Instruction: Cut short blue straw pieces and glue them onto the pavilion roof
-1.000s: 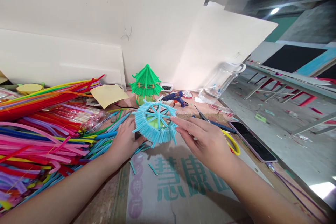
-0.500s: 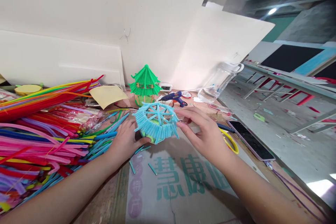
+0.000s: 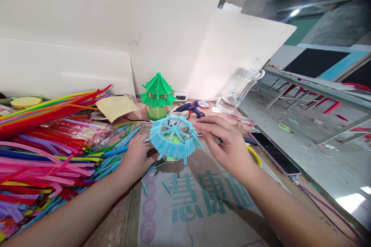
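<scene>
A small round pavilion model has a flared light-blue pipe-cleaner roof with open spokes on top and a green base. It is tilted toward me above the cardboard. My left hand is closed round its lower left side, fingers partly hidden behind it. Thumb and forefinger of my right hand pinch at the roof's right edge; their exact contact is hard to see. Short blue pipe-cleaner offcuts lie on the cardboard below. Behind stands a similar pavilion with a green roof.
Bundles of coloured pipe cleaners fill the left side. A blue glue gun, a clear plastic jug and a small digital display are at the back. To the right lie a phone with a cable and a yellow tape roll.
The blue-roofed pavilion has turned a little and tips more toward me, so more of the roof front shows. Both hands stay beside it; the whole view has shifted slightly.
</scene>
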{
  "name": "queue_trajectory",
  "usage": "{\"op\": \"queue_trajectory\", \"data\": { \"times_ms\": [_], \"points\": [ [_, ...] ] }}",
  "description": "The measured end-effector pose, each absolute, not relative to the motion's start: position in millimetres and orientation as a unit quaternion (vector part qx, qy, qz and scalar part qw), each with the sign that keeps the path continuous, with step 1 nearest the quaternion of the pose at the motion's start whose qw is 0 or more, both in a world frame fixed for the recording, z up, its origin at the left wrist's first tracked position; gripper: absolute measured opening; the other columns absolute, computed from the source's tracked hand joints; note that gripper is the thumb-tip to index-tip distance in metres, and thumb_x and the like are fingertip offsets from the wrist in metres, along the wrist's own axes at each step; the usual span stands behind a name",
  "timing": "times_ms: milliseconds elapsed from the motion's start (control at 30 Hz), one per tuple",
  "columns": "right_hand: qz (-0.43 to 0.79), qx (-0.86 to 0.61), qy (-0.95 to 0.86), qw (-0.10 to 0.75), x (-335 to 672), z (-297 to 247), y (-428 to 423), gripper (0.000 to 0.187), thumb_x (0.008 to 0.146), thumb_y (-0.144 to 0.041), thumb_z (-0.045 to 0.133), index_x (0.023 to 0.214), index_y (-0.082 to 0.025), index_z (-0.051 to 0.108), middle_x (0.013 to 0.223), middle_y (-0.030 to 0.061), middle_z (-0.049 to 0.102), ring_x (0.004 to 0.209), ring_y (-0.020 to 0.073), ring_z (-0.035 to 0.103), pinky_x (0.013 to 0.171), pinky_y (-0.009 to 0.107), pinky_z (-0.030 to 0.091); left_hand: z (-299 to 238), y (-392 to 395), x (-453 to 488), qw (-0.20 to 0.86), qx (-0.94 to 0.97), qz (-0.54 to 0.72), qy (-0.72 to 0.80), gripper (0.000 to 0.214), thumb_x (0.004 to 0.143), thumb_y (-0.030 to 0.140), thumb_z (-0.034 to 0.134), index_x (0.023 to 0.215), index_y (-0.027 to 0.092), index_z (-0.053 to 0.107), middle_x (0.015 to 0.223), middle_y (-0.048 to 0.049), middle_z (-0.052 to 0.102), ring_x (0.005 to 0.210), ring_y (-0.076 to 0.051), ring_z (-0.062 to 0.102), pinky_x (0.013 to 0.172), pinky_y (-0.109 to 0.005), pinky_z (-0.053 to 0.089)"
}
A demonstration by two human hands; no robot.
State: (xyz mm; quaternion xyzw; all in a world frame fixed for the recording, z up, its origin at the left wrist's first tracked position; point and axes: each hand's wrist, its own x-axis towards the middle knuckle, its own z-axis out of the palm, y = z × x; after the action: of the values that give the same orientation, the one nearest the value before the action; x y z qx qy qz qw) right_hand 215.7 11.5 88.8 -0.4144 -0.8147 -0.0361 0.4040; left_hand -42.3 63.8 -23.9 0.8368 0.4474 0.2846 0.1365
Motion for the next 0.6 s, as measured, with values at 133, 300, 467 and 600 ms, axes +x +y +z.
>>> {"op": "queue_trajectory", "data": {
  "times_ms": [133,300,467,600],
  "points": [
    [-0.066,-0.403,-0.820,0.402,216.0,90.2,9.8,0.031,0.091,-0.005,0.053,0.108,-0.016,0.076,0.110,0.0132,0.071,0.105,0.0226,0.066,0.090,0.040,0.056,-24.2,65.5,-43.0,0.139,0.842,0.277,0.442,0.022,0.087,0.045,0.066,0.096,0.027,0.076,0.110,-0.0079,0.069,0.111,-0.030,0.057,0.096,-0.046,0.046],
    [-0.066,-0.414,-0.823,0.383,215.0,88.9,9.2,0.031,0.091,-0.006,0.053,0.109,-0.017,0.076,0.112,0.0132,0.072,0.105,0.0245,0.066,0.089,0.043,0.056,-23.6,65.4,-43.1,0.139,0.844,0.273,0.440,0.020,0.088,0.041,0.065,0.098,0.027,0.076,0.110,-0.0080,0.069,0.112,-0.030,0.057,0.098,-0.046,0.046],
    [-0.060,-0.405,-0.825,0.389,215.1,90.0,9.6,0.032,0.091,-0.005,0.053,0.112,-0.017,0.074,0.114,0.0130,0.071,0.106,0.0237,0.066,0.090,0.043,0.056,-22.4,64.8,-43.0,0.137,0.845,0.274,0.438,0.021,0.089,0.040,0.063,0.097,0.026,0.076,0.109,-0.0082,0.069,0.111,-0.030,0.058,0.098,-0.046,0.046],
    [-0.056,-0.412,-0.831,0.370,214.7,90.5,9.2,0.031,0.092,-0.006,0.053,0.110,-0.019,0.074,0.114,0.0126,0.072,0.107,0.0251,0.067,0.091,0.044,0.055,-22.6,64.6,-43.1,0.130,0.849,0.272,0.434,0.021,0.090,0.039,0.062,0.097,0.026,0.076,0.108,-0.0084,0.069,0.110,-0.030,0.059,0.098,-0.046,0.046]
  ]
}}
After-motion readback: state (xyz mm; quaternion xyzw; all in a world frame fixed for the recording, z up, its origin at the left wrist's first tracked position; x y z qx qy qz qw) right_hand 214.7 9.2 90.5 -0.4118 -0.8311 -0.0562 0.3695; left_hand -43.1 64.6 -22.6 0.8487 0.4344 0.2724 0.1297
